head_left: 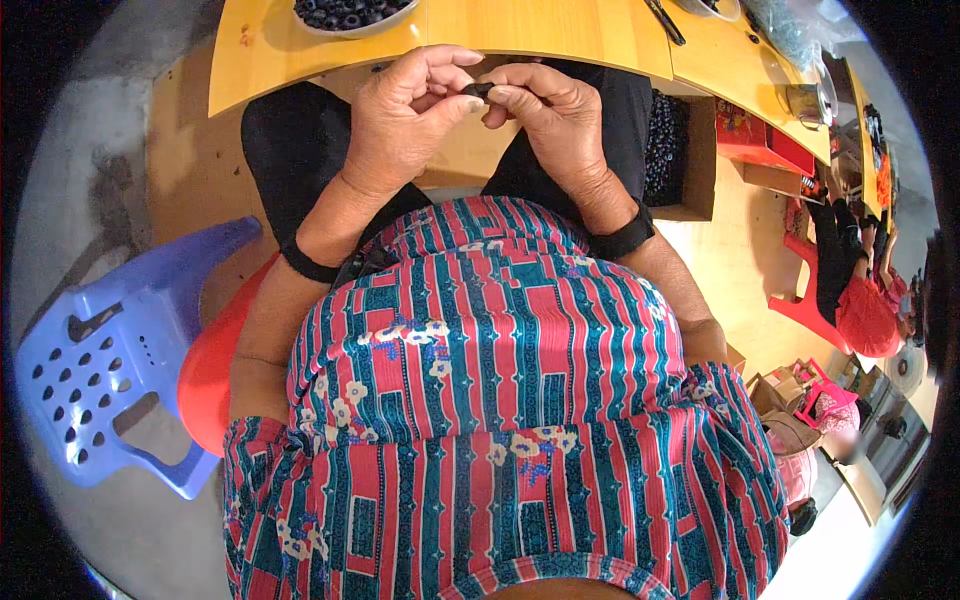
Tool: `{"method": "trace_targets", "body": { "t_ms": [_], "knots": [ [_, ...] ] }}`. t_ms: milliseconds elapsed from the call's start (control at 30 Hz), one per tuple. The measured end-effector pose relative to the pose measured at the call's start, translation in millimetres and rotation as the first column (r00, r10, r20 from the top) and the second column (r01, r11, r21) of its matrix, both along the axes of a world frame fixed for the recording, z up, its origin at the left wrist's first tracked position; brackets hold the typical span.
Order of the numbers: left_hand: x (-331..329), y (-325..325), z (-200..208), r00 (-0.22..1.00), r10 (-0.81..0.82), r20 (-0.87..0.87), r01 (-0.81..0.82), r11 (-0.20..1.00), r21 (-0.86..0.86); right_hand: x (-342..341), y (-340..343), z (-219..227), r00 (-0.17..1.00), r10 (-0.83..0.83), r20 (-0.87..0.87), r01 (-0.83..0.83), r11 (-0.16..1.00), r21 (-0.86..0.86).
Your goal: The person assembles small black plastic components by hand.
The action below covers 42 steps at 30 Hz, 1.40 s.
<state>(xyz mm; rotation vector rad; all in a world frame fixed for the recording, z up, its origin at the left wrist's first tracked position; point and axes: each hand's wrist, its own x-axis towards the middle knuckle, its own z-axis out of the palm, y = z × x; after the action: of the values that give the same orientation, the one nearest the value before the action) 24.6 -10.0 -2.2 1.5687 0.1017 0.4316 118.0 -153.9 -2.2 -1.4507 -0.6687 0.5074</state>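
Note:
Between both hands is a small black piece (479, 90), just off the near edge of the yellow table (560, 30). The thumb and fingertips of my left hand (408, 112) pinch it from one side. My right hand (560, 118) closes on its other side with thumb and index finger. The fingertips cover much of the piece, so its exact kind is hard to make out. Beyond my left hand, a white bowl (365, 29) on the table holds many small dark round pieces.
An open box (697, 170) full of small black pieces stands below the table, right of my knees. A black pen-like tool (665, 22) and a metal cup (808, 104) lie farther right. Left is a blue plastic chair (185, 290). A person in red (868, 315) sits far right.

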Motion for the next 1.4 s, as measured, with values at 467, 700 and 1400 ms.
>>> {"method": "trace_targets", "body": {
  "t_ms": [467, 700, 1400],
  "knots": [
    [-0.3, -0.2, 12.3, 0.984, 0.086, 0.154, -0.134, 0.934, 0.332, 6.1, -3.9, 3.6, 0.687, 0.299, -0.662, -0.212, 0.954, 0.212],
    [1.1, 3.7, 7.7, 0.978, 0.077, 0.196, -0.153, 0.899, 0.411, 4.1, -3.4, 0.7, 0.662, 0.399, -0.634, -0.293, 0.917, 0.272],
    [1.9, -1.9, 2.1, 0.978, 0.068, 0.200, -0.149, 0.892, 0.426, -8.6, -1.4, 6.1, 0.761, 0.263, -0.593, -0.254, 0.962, 0.101]
  ]
}}
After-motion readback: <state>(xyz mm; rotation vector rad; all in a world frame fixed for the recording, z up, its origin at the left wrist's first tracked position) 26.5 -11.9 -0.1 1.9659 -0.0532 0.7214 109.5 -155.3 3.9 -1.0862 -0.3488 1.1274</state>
